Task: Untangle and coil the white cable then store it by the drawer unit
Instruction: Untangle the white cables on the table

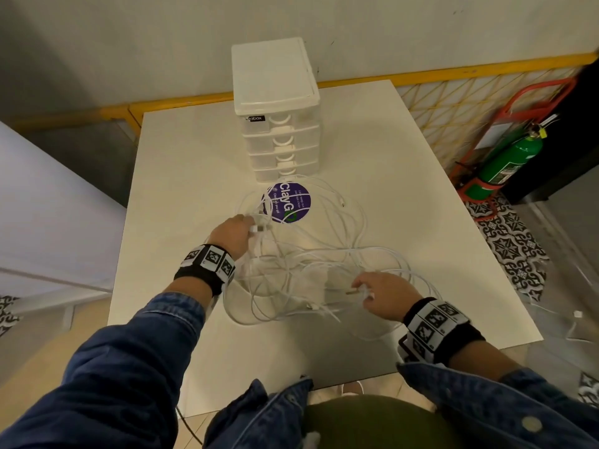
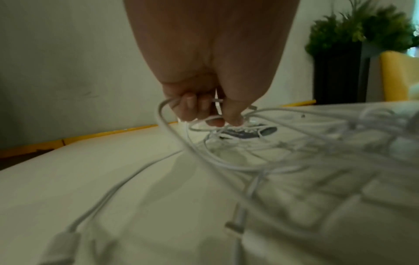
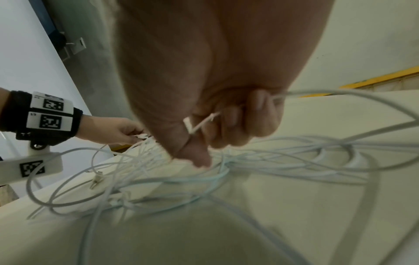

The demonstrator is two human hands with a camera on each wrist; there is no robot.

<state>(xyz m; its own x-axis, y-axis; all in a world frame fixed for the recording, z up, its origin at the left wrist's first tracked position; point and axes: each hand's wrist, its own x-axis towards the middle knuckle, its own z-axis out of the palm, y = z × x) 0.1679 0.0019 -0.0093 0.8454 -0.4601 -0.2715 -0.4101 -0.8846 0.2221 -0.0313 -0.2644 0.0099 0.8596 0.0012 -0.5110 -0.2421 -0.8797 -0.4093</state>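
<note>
both hands are working in the white cable (image 1: pixel 324 254), well apart from each other. left hand (image 1: pixel 231 236) is reaching toward the purple sticker (image 1: pixel 287 202) and its curled fingers (image 2: pixel 192 107) are pinching a strand together with a small white plug. right hand (image 1: pixel 381 294) is staying nearer to the person's body, and its fingers (image 3: pixel 258 114) are closing around another strand; a white connector (image 3: pixel 189 123) is sticking out between the thumb and the fingers. the cable is lying as a loose tangle of many loops on the white table (image 1: pixel 181 176), spreading from the sticker to the near edge on the right. the drawer unit (image 1: pixel 278 108) is standing behind the sticker, and a few loops are reaching almost to its base. a green fire extinguisher (image 1: pixel 505 163) is leaning on the floor to the right.
</note>
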